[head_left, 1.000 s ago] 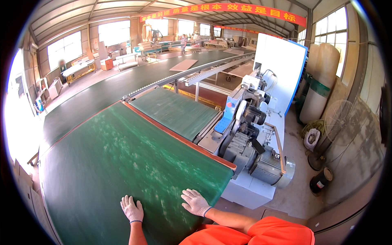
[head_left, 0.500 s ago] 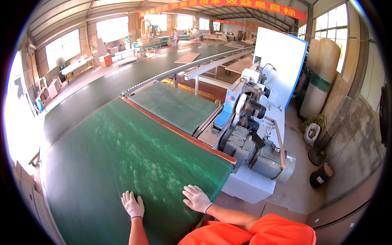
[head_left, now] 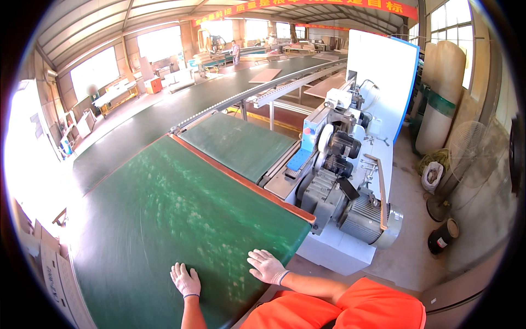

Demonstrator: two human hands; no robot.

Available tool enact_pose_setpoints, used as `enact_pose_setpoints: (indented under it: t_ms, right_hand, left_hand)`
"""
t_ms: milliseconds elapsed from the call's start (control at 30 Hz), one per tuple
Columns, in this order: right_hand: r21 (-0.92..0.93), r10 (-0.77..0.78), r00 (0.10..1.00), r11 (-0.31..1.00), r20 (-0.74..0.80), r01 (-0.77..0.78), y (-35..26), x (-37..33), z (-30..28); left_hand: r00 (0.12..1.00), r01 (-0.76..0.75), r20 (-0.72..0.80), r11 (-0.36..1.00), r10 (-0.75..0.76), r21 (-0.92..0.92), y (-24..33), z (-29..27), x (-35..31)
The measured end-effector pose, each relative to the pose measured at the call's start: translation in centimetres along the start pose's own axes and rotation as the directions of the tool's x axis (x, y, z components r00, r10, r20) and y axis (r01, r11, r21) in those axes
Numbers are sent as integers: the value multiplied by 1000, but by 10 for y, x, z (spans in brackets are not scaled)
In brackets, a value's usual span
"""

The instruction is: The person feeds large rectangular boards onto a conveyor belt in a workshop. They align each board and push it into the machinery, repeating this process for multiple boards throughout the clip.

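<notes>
The left hand [head_left: 186, 281] and right hand [head_left: 267, 267] are lying, fingers released and extended, on scuffed green belting [head_left: 129, 230]; a red banner [head_left: 253, 7] is spanning the bright workshop [head_left: 87, 24].

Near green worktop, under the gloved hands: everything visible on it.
The green worktop is a broad, smooth sheet, possibly a belt, with pale streaks scattered over its middle and right. It looks roughly flat. An orange-red strip edges the side facing the smaller green panel and the machine; its far-left side adjoins a long dark surface. The left hand and right hand appear to rest on it, palms down. Its material and any motion can't be confirmed.
</notes>
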State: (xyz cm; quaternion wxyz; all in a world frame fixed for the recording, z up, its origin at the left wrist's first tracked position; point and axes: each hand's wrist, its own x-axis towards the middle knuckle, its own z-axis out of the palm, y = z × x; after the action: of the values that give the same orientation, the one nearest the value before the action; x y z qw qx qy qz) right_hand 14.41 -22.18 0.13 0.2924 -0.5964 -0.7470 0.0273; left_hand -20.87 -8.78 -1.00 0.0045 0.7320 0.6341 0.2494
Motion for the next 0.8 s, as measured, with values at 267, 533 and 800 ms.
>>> enact_pose_setpoints:
  t_ms: [267,533,800]
  right_hand:
    - [6,-87,995,996,43,87,40,-27,-31]
    - [-7,-86,995,996,54,87,69,-46,-51]
    - [3,-76,997,997,6,76,85,-55,-63]
  left_hand:
    - [998,58,-15,998,-58,11,47,4,-39]
    - [998,52,-41,999,-52,10,97,7,-73]
    - [999,24,-23,1000,-24,14,122,13,-88]
